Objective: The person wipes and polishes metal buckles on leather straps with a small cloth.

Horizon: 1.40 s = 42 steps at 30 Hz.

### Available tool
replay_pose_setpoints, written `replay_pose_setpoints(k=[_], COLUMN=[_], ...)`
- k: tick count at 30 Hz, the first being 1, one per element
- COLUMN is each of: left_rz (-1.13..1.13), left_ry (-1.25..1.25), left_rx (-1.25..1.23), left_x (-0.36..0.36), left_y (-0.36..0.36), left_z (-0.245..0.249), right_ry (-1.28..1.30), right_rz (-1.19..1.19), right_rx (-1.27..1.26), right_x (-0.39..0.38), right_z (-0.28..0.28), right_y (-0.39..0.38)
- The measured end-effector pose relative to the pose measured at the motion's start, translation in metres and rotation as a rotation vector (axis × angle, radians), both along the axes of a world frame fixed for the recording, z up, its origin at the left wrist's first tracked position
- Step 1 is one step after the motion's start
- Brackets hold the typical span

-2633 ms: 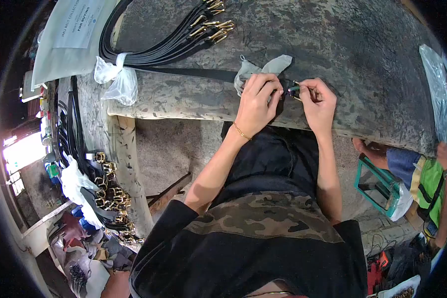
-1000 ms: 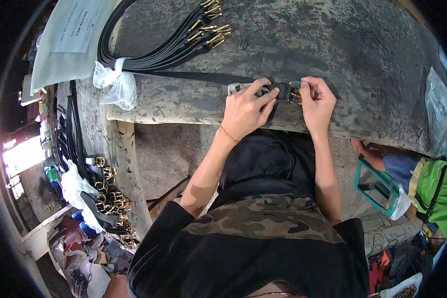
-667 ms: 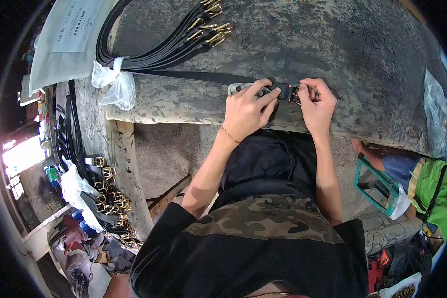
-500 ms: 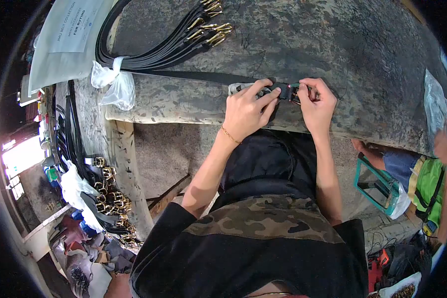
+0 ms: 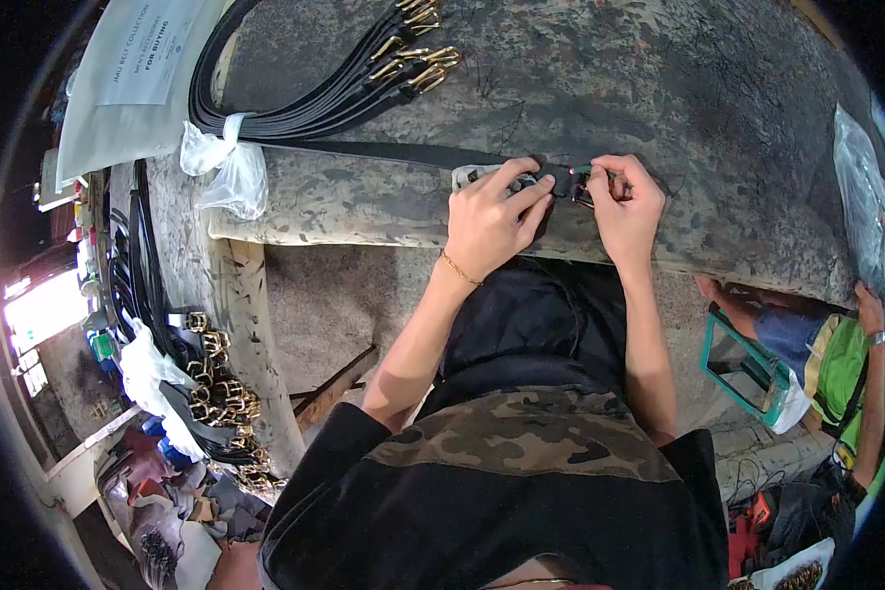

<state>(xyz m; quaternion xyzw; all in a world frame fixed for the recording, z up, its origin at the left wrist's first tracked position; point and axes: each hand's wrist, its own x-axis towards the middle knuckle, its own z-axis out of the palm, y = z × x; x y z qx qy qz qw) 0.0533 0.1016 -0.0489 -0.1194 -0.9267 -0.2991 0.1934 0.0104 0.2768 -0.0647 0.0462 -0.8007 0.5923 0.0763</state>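
A black belt (image 5: pixel 403 152) runs along the near part of the table from the tied bundle to my hands. My left hand (image 5: pixel 485 221) is closed over it, its thumb and forefinger pressing near the dark end. Under those fingers, a grey, light-coloured object (image 5: pixel 465 177) shows partly. At the tip of the strap is a small buckle (image 5: pixel 580 187), which my right hand (image 5: pixel 629 202) pinches between thumb and fingers. Much of the buckle is hidden by my fingertips.
A bundle of black belts (image 5: pixel 305 123) with gold buckles lies tied in plastic at the back left, beside a printed plastic bag (image 5: pixel 138 88). More buckled belts (image 5: pixel 221 393) hang at left. On the right, a co-worker's arm (image 5: pixel 870 374) reaches to a clear plastic bag (image 5: pixel 863 197).
My hands stay nearly in place on the belt end, with only slight finger movement. At the right, the co-worker's arm and the clear plastic bag have shifted.
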Motion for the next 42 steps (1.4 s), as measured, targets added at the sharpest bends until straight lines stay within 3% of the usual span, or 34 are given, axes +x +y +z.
replay_pose_setpoints(k=[14, 16, 25, 27, 32, 42], left_rz=[0.001, 0.063, 0.091, 0.089, 0.052, 0.043], left_ry=[0.076, -0.112, -0.039, -0.091, -0.078, -0.088], left_rx=[0.095, 0.125, 0.252, 0.270, 0.256, 0.273], left_x=[0.000, 0.003, 0.002, 0.003, 0.000, 0.000], left_y=[0.012, 0.014, 0.005, 0.003, 0.002, 0.001], left_z=[-0.004, 0.001, 0.002, 0.002, -0.002, -0.004], right_ry=[-0.111, -0.126, -0.125, -0.160, -0.147, 0.011], right_rz=[-0.036, -0.036, 0.017, 0.056, 0.089, 0.145], right_rx=[-0.146, -0.158, -0.218, -0.362, -0.225, -0.035], right_x=[-0.001, 0.000, 0.004, 0.007, 0.004, 0.004], right_z=[-0.006, -0.005, 0.011, 0.019, -0.002, 0.008], right_y=[0.001, 0.001, -0.005, -0.011, -0.014, -0.014])
